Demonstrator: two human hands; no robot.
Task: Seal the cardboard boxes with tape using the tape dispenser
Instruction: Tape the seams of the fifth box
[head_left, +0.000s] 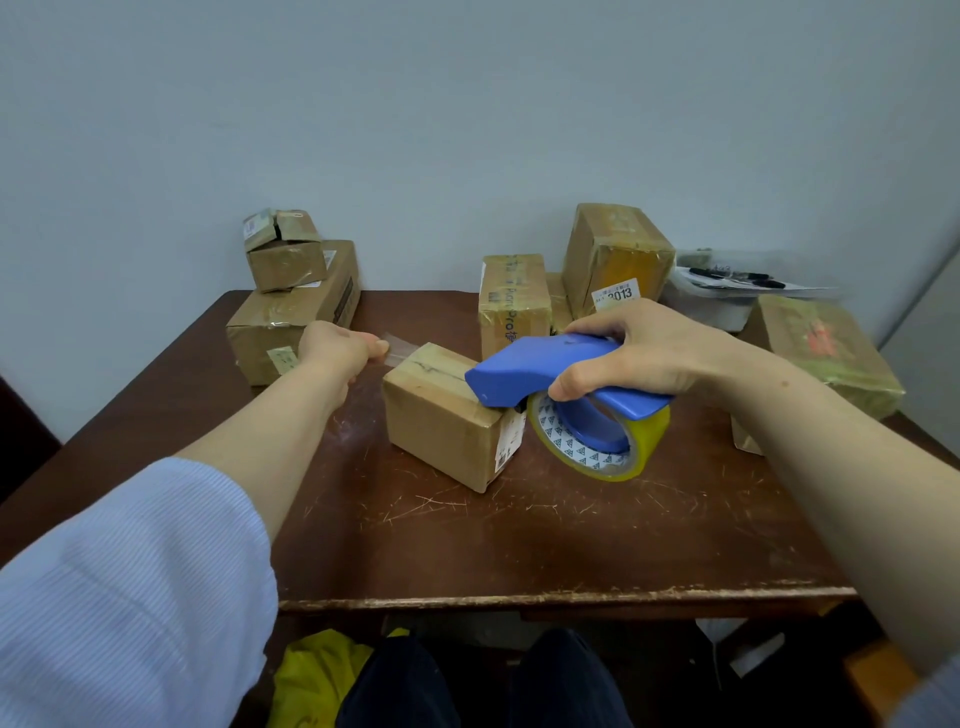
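1. Fingers (597, 326) of the right hand (654, 353) are wrapped over the blue plastic tape dispenser (519, 371), with the thumb underneath. Its nose rests on the near-right top edge of the small cardboard box (441, 423), and the glossy yellowish tape roll (597, 452) hangs just beside that end.
2. That box lies on the scratched brown worktop (519, 535). Its long axis and top seam run from the dispenser away to the far left.
3. Just past the far end, the left hand (337, 348) pinches the free end of the clear tape strip (397, 351), held off the box edge in line with the seam.
4. The coming move likely turns on that line: the left hand is nearer the loose end and could press it down the far face.
5. Farther back stand a stack of taped boxes (291, 306) at left and upright boxes (613, 249) at right.
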